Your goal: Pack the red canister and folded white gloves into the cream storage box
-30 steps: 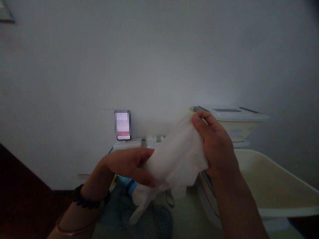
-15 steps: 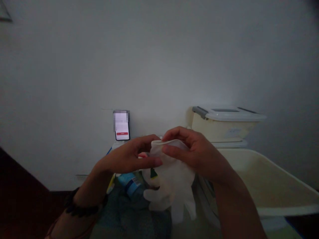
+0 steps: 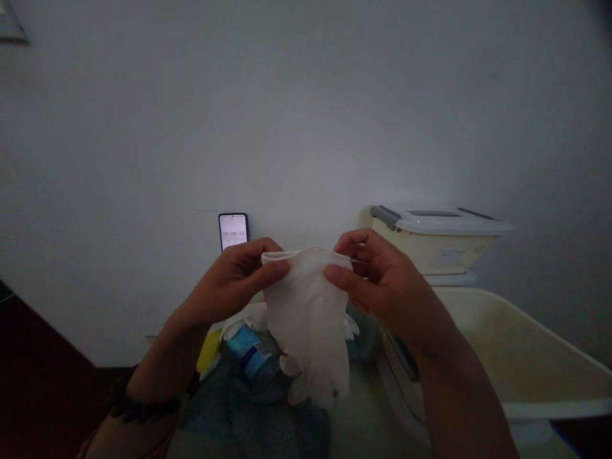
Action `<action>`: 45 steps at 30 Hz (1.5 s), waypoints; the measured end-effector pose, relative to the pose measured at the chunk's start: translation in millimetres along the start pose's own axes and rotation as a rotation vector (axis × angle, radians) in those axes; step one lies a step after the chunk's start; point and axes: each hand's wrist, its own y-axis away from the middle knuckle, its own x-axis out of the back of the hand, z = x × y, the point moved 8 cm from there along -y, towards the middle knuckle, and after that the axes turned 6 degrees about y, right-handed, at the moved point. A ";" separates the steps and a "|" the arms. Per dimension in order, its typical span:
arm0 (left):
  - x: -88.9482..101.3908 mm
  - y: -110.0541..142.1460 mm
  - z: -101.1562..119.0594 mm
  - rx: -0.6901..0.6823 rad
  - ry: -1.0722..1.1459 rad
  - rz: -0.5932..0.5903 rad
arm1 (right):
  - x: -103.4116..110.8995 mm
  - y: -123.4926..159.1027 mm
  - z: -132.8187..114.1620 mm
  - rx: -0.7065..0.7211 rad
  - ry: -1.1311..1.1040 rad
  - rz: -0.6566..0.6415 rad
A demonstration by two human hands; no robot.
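A thin white disposable glove [image 3: 308, 312] hangs cuff up between my hands, its fingers dangling below. My left hand [image 3: 239, 277] pinches the left side of the cuff, thumb in front and fingers behind. On the right side of the cuff, my right hand [image 3: 375, 274] grips in the same way. The cuff is stretched wide and looks nearly flat. Below and to the left of the glove lies a blue packet [image 3: 251, 350] with a barcode label. A dark green cloth [image 3: 243, 408] is spread under it.
Against the wall leans a phone [image 3: 234, 231] showing a timer. At the right stands a lidded cream storage box [image 3: 421, 248], with a large open cream bin [image 3: 516, 344] in front of it. Something yellow [image 3: 208, 352] is beside the packet.
My left hand has taken hold of the cuff's left side. The cuff is now stretched between both hands, and the glove has shifted slightly left. The phone screen now shows a timer.
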 end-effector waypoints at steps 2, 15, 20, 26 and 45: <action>-0.7 -0.4 1.1 0.007 0.017 0.030 | -3.4 0.6 -4.4 0.042 0.032 -0.003; 2.5 2.3 8.2 -0.199 -0.010 0.060 | 0.8 3.9 -10.1 0.120 0.235 0.013; -5.1 3.8 17.4 -0.234 -0.116 -0.037 | 0.7 4.5 -14.5 0.150 0.299 0.009; 2.4 3.3 14.6 -0.220 -0.202 -0.004 | 1.4 8.5 -24.0 0.193 0.461 0.007; -8.4 9.2 25.8 -0.372 0.309 -0.278 | -16.0 26.5 -53.7 0.543 -0.117 -0.150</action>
